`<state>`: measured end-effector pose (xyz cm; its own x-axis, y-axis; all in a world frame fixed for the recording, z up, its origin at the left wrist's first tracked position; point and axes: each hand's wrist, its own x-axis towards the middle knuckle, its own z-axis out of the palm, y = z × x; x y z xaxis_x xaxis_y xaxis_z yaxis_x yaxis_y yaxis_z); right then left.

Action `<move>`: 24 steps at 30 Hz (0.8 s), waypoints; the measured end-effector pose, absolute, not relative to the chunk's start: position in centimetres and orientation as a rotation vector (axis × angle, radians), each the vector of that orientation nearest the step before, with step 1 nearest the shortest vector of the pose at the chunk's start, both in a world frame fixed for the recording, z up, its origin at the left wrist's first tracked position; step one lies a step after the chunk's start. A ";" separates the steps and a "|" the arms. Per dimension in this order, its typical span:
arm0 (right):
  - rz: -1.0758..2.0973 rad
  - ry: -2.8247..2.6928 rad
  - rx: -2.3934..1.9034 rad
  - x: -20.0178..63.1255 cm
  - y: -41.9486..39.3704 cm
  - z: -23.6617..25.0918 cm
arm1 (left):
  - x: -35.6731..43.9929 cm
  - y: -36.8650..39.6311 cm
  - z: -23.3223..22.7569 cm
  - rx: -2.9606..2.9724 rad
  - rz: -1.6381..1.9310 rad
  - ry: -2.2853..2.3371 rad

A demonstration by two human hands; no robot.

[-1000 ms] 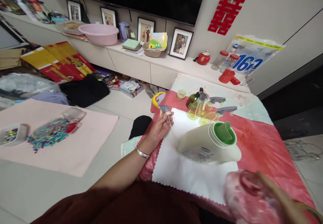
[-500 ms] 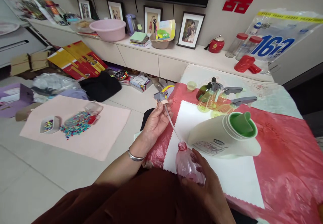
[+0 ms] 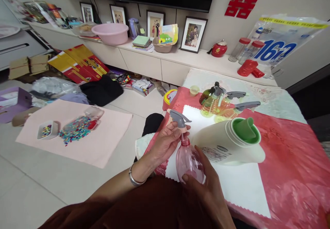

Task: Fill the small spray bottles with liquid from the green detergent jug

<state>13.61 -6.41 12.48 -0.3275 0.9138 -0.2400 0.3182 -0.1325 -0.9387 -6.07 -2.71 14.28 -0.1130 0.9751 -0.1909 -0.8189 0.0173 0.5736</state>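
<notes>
Sprayer meets bottle at the table's near edge.
Right hand [image 3: 206, 191] grips the pink bottle [image 3: 189, 160] upright; left hand [image 3: 165, 144] pinches the sprayer [image 3: 178, 119] onto its neck, tube inside.

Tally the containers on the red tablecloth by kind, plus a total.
Clear pink plastic spray bottle, in the right hand, grey trigger head in the left hand: 1
Yellowish-green spray bottles with grey triggers: 3
Large cream plastic jug with green cap, lying on its side: 1
Small pale yellow cup: 1
Total: 6
</notes>
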 end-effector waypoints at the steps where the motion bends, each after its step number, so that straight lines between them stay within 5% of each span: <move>1: 1.472 -1.608 -1.360 13.3 -6.3 12.7 | -5.9 -3.0 14.3 0.318 1.550 0.660; 17: 1.493 -1.340 -1.175 12.0 -8.1 12.2 | -5.9 -4.4 14.3 0.355 1.475 0.647; 24: 1.796 -0.969 -0.997 12.1 -7.2 11.3 | -5.4 -4.2 15.0 0.354 1.441 0.575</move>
